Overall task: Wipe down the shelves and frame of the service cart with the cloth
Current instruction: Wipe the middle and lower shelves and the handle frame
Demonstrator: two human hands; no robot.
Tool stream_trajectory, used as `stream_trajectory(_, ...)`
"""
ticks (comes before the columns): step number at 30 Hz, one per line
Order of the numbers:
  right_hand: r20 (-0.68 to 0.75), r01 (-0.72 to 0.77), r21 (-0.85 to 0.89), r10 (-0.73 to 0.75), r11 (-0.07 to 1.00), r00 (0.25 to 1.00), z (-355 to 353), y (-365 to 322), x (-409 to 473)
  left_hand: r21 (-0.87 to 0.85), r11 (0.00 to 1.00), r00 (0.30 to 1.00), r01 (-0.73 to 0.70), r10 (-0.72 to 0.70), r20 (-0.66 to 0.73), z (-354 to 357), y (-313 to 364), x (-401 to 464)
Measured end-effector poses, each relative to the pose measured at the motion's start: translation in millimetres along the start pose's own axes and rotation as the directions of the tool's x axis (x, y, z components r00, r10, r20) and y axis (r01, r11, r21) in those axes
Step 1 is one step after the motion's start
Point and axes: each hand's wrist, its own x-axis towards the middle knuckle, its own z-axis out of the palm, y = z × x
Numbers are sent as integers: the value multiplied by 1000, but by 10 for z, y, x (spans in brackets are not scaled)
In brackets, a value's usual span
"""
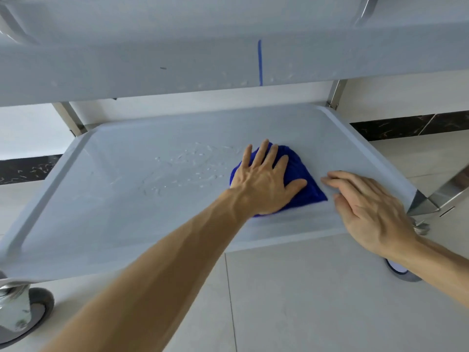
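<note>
Blue cloth [297, 171] on lower cart shelf [101, 199], right of centre. Left hand [264, 184] spread flat, pressing cloth. Right hand [370, 209] at 3 o'clock of cloth, fingers relaxed, apparently resting on shelf, holding nothing. Wet streaks [187, 168] at 9 o'clock.

two bare forearms [162, 262] (no sleeves), ringless fingers [264, 153].

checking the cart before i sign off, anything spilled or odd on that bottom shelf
Yes: a patch of wet droplets and streaks sits mid-shelf on the lower shelf, left of the blue cloth under the left hand. It looks not yet wiped. A thin blue mark runs down the upper shelf's edge.
</note>
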Motion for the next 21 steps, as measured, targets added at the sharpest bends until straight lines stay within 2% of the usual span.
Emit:
stream_trajectory(4,-22,-5,-7,5,1000,1000,9,-1,-7,-28,996,996,82,-83,-45,-45,-420,148)
stream_trajectory(9,41,33,-67,-30,997,999,-28,6,-9,-32,942,937,335,-337,-92,-166,-1317,-200)
stream_trajectory(13,38,37,-87,-34,996,999,6,4,-5,-97,813,806,574,-582,-109,-248,-1993,-574)
stream_trajectory(16,8,64,-119,-64,991,998,28,-1,-1,-160,703,701,693,-709,-81,-262,-2115,-603)
stream_trajectory(18,-1,70,-126,-71,990,998,30,2,4,-147,718,714,680,-695,-89,-244,-1995,-499)
stream_trajectory(21,-6,77,-131,-79,988,997,38,-4,2,-114,819,809,562,-573,-130,-192,-1622,-236)
